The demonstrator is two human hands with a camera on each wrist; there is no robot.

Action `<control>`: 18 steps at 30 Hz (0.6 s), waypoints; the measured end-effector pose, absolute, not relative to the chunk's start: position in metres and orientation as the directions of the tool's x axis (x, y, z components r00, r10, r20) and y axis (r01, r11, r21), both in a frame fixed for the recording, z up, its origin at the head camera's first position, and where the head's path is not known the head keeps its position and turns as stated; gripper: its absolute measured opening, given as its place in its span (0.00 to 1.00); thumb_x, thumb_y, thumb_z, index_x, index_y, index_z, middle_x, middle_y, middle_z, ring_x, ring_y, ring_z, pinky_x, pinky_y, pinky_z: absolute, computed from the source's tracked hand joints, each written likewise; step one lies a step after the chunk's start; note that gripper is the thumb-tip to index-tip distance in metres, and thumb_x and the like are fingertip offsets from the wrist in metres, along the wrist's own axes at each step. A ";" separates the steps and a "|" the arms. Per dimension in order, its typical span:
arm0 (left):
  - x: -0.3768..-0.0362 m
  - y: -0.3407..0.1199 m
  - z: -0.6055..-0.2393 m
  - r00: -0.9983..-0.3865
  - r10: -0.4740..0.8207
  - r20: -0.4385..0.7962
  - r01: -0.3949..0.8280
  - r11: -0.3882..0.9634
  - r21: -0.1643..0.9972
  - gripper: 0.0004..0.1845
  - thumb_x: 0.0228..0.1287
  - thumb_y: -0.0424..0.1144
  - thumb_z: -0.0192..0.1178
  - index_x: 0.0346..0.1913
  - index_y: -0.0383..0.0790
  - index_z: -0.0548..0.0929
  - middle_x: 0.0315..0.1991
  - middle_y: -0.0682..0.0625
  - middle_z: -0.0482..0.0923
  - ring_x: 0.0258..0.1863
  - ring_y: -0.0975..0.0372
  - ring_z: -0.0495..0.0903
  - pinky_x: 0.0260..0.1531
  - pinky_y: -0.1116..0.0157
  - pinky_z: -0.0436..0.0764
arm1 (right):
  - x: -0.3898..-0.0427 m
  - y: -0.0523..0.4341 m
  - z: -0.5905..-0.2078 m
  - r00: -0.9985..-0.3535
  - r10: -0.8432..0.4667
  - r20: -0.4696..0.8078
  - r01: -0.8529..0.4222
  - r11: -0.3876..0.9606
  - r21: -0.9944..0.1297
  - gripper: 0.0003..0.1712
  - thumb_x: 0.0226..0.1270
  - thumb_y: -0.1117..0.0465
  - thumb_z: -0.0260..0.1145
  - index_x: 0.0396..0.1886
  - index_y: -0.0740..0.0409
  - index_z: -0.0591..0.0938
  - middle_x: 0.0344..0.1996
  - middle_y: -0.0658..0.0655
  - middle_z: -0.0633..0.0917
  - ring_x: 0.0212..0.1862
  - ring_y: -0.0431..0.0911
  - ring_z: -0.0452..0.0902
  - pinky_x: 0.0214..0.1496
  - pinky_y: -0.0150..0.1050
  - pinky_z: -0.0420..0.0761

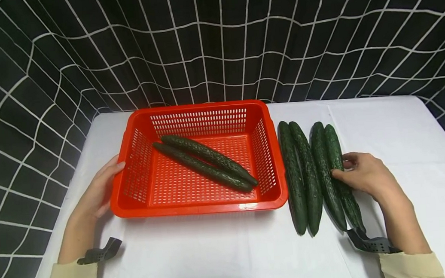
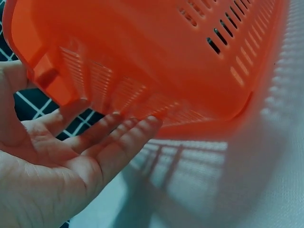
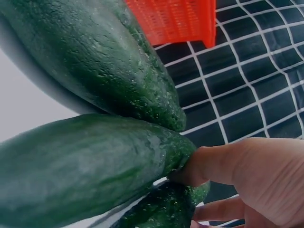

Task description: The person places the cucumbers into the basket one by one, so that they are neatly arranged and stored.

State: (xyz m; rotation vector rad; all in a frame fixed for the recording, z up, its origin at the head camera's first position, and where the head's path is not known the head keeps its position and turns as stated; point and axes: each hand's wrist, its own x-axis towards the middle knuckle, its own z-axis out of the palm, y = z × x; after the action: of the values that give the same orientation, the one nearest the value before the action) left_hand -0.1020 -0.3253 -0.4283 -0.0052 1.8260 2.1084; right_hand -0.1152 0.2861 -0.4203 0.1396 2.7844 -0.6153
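A red plastic basket stands on the white cloth with two cucumbers lying slantwise inside. At its left side, my left hand holds the rim, thumb at the edge and fingers against the slotted outer wall. Several more cucumbers lie lengthwise to the right of the basket. My right hand grips the rightmost cucumber, its thumb reaching across toward the neighbouring cucumber. In the right wrist view, the thumb dips between two cucumbers, and the other fingertips are partly hidden.
Two cucumbers lie close beside the basket's right wall. A dark curtain with a white net hangs behind the table and down its left side. White cloth covers the tabletop.
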 end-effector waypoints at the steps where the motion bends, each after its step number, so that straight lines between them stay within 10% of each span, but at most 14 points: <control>1: -0.102 -0.325 -0.428 -0.939 0.262 -0.224 -0.260 -0.112 0.959 0.22 0.85 0.46 0.45 0.75 0.56 0.68 0.54 0.59 0.87 0.49 0.66 0.90 0.47 0.62 0.92 | -0.115 0.286 -0.420 -0.956 0.034 -0.290 0.152 0.907 -0.392 0.42 0.74 0.47 0.65 0.70 0.79 0.70 0.60 0.80 0.81 0.58 0.75 0.80 0.56 0.69 0.80; 11: -0.103 -0.326 -0.429 -0.933 0.312 -0.181 -0.240 -0.163 0.957 0.22 0.86 0.43 0.44 0.76 0.53 0.68 0.56 0.57 0.85 0.49 0.65 0.89 0.47 0.62 0.92 | -0.112 0.273 -0.417 -0.973 0.081 -0.217 0.150 0.935 -0.321 0.39 0.72 0.50 0.65 0.63 0.83 0.74 0.44 0.79 0.86 0.34 0.63 0.87 0.28 0.52 0.82; 18: -0.103 -0.326 -0.428 -0.939 0.278 -0.203 -0.243 -0.119 0.963 0.24 0.85 0.45 0.47 0.78 0.53 0.66 0.57 0.58 0.84 0.50 0.65 0.89 0.48 0.62 0.92 | -0.111 0.276 -0.418 -0.977 0.050 -0.207 0.117 0.939 -0.324 0.36 0.72 0.50 0.67 0.59 0.83 0.76 0.33 0.73 0.87 0.30 0.57 0.84 0.26 0.47 0.78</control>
State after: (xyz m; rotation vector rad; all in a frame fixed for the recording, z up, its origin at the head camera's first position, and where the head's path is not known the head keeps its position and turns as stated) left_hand -0.1027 -0.3261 -0.4277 0.0382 1.8156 2.1197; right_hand -0.1112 0.2759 -0.4176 0.1267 2.8986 -0.5028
